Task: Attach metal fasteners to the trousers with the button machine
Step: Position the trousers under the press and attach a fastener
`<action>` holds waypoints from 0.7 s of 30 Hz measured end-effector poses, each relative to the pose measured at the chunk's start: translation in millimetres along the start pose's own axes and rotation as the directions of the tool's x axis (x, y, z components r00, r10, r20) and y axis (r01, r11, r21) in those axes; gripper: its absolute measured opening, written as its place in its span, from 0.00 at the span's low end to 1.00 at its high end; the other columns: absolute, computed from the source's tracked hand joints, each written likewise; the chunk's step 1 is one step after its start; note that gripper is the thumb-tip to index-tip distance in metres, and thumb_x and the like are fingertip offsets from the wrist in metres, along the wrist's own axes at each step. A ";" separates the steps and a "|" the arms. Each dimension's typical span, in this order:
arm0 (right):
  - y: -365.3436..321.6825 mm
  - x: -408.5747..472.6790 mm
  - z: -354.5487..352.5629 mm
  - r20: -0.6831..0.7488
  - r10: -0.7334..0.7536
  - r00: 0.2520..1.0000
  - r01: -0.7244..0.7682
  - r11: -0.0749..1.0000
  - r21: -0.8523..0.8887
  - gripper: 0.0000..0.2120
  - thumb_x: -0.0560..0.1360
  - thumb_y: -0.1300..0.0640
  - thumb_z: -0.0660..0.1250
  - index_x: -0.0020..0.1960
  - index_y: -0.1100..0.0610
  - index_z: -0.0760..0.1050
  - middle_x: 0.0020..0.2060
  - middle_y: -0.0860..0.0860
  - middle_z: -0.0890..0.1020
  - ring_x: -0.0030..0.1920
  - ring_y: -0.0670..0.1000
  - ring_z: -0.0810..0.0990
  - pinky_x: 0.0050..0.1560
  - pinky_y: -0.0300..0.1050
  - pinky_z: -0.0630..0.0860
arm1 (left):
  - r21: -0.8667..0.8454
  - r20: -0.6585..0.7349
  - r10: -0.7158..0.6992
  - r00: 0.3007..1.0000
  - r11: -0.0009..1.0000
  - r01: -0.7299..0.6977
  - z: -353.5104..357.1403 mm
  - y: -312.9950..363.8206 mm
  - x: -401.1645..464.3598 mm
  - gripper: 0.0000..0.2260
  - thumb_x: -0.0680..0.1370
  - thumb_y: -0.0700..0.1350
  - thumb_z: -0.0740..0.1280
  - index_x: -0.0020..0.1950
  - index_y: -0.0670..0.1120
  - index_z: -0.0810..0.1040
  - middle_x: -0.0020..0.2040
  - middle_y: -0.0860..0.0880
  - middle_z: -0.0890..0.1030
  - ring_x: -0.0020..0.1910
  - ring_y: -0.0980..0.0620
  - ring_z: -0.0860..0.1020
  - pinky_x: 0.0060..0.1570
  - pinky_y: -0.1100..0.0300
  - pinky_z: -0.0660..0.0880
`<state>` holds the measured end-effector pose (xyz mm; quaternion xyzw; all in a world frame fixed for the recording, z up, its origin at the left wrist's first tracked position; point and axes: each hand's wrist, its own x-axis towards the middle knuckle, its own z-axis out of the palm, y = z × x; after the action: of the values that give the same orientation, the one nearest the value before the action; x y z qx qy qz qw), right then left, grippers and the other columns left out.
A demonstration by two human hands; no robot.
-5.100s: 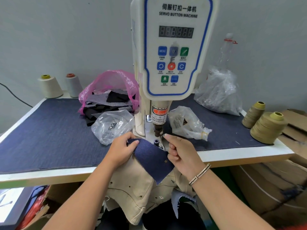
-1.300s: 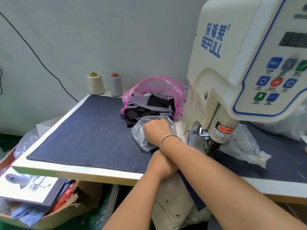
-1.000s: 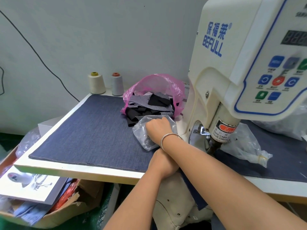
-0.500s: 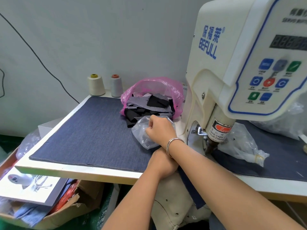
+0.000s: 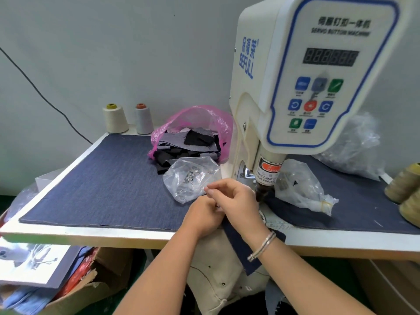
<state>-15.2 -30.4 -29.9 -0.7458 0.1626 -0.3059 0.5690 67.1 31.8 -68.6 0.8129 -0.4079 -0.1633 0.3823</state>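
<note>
The white button machine (image 5: 295,87) stands on the table, its punch head (image 5: 264,192) just right of my hands. My right hand (image 5: 234,201) is in front of the punch, fingers curled, its fingertips pinching a small metal fastener that barely shows. My left hand (image 5: 202,217) lies just under and left of it at the table edge, gripping the navy fabric piece (image 5: 245,248), with its fingers partly hidden. The beige trousers (image 5: 216,271) hang below the table edge. A clear bag of fasteners (image 5: 191,178) lies just beyond my hands.
A second clear bag (image 5: 300,187) lies right of the punch. Behind are a pink bag of fabric scraps (image 5: 193,135), two thread cones (image 5: 114,119) and a big clear bag (image 5: 354,151). Olive thread cones (image 5: 404,187) stand far right. A cardboard box (image 5: 75,289) sits below left.
My right hand has come out of the clear fastener bag and moved back toward me, to just above my left hand. The left hand has stayed at the table edge.
</note>
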 end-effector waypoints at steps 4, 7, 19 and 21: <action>-8.3 -33.8 -21.3 0.025 0.021 0.999 -0.024 0.991 0.134 0.05 0.73 0.62 0.70 0.42 0.55 0.82 0.37 0.52 0.85 0.41 0.48 0.84 0.45 0.38 0.78 | -0.010 -0.008 0.033 0.999 0.999 -0.033 1.8 -3.6 0.6 0.04 0.67 0.48 0.59 0.37 0.53 0.74 0.37 0.51 0.80 0.39 0.49 0.78 0.41 0.50 0.76; -5.1 -58.5 -38.4 0.081 0.098 0.992 -0.111 0.978 0.175 0.08 0.75 0.63 0.68 0.43 0.51 0.81 0.40 0.51 0.86 0.43 0.49 0.85 0.45 0.36 0.77 | 0.006 -0.032 0.072 0.997 0.997 -0.072 3.6 -7.3 2.7 0.03 0.71 0.50 0.64 0.38 0.57 0.72 0.37 0.52 0.80 0.39 0.48 0.77 0.42 0.52 0.75; 8.0 -44.3 -84.8 -0.098 0.330 0.939 -0.286 0.907 0.310 0.03 0.72 0.62 0.70 0.45 0.57 0.80 0.42 0.52 0.86 0.43 0.48 0.84 0.41 0.35 0.79 | 0.078 -0.076 0.096 0.992 0.993 -0.090 8.2 -15.3 9.0 0.04 0.77 0.48 0.64 0.47 0.49 0.77 0.43 0.52 0.81 0.42 0.50 0.76 0.48 0.51 0.74; 8.5 -35.7 -83.7 -0.132 0.321 0.938 -0.278 0.922 0.270 0.05 0.72 0.62 0.71 0.43 0.53 0.81 0.39 0.50 0.86 0.41 0.44 0.83 0.40 0.34 0.77 | 0.084 -0.077 0.099 0.992 0.992 -0.092 8.3 -15.5 8.6 0.05 0.77 0.48 0.64 0.47 0.48 0.77 0.43 0.51 0.81 0.43 0.49 0.76 0.48 0.51 0.74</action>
<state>-95.2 -74.5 -33.8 -0.6056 0.2845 -0.2968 0.6814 76.0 26.7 -85.2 0.8131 -0.4367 -0.0950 0.3730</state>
